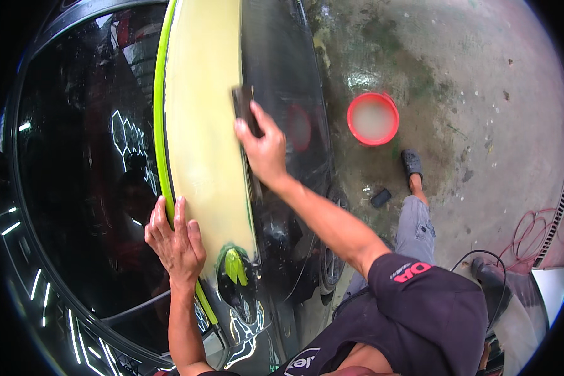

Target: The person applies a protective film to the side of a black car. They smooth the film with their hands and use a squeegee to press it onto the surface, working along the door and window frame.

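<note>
My right hand grips a dark, flat block on the right edge of a long pale yellow panel on a dark car body. My left hand lies with fingers apart near the lower left of that panel, touching it and the bright green strip along its left side. A small recess with bright green tape sits below, between my arms. To the left is glossy dark glass; right of the panel runs a wet black body section.
On the wet concrete floor stand a red bucket of cloudy liquid and a small dark rectangular object. My leg and clog are beside them. A coiled red hose lies near a floor grate at right.
</note>
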The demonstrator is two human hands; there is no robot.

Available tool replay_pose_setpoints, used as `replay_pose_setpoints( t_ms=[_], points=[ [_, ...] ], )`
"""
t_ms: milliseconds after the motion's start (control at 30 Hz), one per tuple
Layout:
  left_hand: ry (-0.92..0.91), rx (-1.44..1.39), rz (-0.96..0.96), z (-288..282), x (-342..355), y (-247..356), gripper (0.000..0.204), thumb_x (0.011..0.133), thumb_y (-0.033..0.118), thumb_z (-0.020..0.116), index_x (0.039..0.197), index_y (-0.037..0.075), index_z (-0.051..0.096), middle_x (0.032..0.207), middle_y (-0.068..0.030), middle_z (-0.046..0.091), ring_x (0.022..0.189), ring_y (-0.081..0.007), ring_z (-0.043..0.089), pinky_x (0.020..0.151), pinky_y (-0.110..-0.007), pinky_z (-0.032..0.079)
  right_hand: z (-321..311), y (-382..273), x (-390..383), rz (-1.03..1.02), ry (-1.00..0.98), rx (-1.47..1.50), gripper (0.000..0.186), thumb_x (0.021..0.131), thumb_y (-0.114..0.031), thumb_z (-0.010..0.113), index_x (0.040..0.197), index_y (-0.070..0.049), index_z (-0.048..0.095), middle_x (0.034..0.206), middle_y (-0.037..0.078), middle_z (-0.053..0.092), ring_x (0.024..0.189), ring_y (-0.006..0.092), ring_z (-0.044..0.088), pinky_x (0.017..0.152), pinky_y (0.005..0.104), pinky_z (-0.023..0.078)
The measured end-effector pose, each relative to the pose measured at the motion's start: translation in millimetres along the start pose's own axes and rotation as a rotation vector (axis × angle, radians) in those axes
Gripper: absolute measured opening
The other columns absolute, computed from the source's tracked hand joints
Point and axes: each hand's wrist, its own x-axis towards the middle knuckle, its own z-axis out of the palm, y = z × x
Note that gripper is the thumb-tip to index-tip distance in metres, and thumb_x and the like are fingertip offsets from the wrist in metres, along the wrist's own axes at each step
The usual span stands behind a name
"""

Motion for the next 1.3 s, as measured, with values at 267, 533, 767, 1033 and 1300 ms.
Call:
replay_pose_setpoints(
  t_ms=[267,533,767,1033,1300],
  points=[
    [-0.052,-0.043,0.013,2.7,-6.9,-4.1,0.049,0.103,0.029,0.052,0.149,0.012,0.056,0.156,-0.0234,0.044,0.140,-0.0369,0.044,0.114,-0.051,0.027,66.4,24.9,242.6,-0.017,0.051,-0.068,0.059,0.089,-0.029,0.077,0.132,0.009,0.066,0.128,0.029,0.070,0.120,0.0350,0.071,0.104,0.0395,0.054],
    [-0.077,-0.024,0.005,2.7,-11.1,-6.2,0.048,0.100,0.033,0.055,0.144,0.015,0.059,0.153,-0.0238,0.046,0.132,-0.0365,0.047,0.107,-0.050,0.031,111.3,52.8,404.3,0.067,0.056,-0.166,0.058,0.085,-0.032,0.077,0.130,0.003,0.070,0.121,0.027,0.074,0.114,0.0369,0.073,0.102,0.0389,0.055],
    [-0.080,-0.062,-0.002,6.2,-12.1,-4.6,0.049,0.102,0.028,0.054,0.148,0.012,0.056,0.154,-0.0246,0.045,0.136,-0.0386,0.047,0.112,-0.053,0.030,84.2,12.0,334.2,-0.029,-0.125,-0.052,0.060,0.085,-0.034,0.078,0.131,0.005,0.069,0.122,0.028,0.073,0.116,0.0379,0.072,0.103,0.0392,0.055],
    [0.001,-0.040,0.012,4.5,-3.3,-3.9,0.048,0.105,0.027,0.051,0.151,0.013,0.056,0.157,-0.0194,0.047,0.147,-0.0319,0.042,0.116,-0.047,0.026,32.7,16.5,122.3,-0.105,-0.035,-0.085,0.061,0.088,-0.029,0.080,0.136,0.005,0.065,0.131,0.028,0.069,0.121,0.0369,0.069,0.105,0.0409,0.054],
    [0.157,-0.003,0.028,15.0,-2.1,-2.4,0.041,0.108,0.029,0.047,0.143,0.015,0.064,0.147,-0.0127,0.055,0.140,-0.0269,0.046,0.115,-0.044,0.028,-33.9,-6.2,-127.4,0.021,-0.075,0.004,0.055,0.090,-0.020,0.082,0.135,0.005,0.065,0.129,0.026,0.070,0.118,0.0323,0.071,0.101,0.0403,0.057]
  ],
)
